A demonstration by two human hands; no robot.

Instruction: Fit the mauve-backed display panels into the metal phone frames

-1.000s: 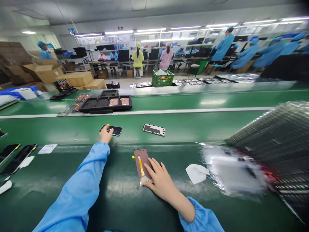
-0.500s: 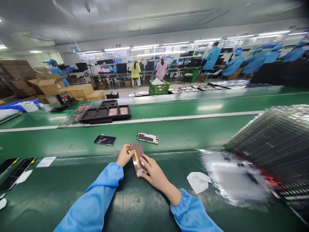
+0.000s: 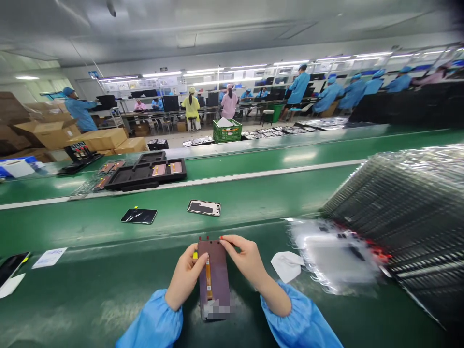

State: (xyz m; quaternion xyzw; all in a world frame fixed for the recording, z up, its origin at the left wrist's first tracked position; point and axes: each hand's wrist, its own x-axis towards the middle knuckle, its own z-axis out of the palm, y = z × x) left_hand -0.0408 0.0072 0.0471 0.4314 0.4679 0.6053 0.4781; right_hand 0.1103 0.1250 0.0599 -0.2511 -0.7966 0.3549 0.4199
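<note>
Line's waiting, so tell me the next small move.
Probably lift the copper-coloured phone panel level toward the metal phone frame: the left hand and right hand are both at its upper edges, and a yellow flex strip lies on it.

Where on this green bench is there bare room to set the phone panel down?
Bare green bench runs between the paper slip and the left hand, holding the phone panel with the right hand. Another patch lies between the black phone and the phone frame. It is crowded to the right: white paper and a plastic-wrapped stack.
</note>
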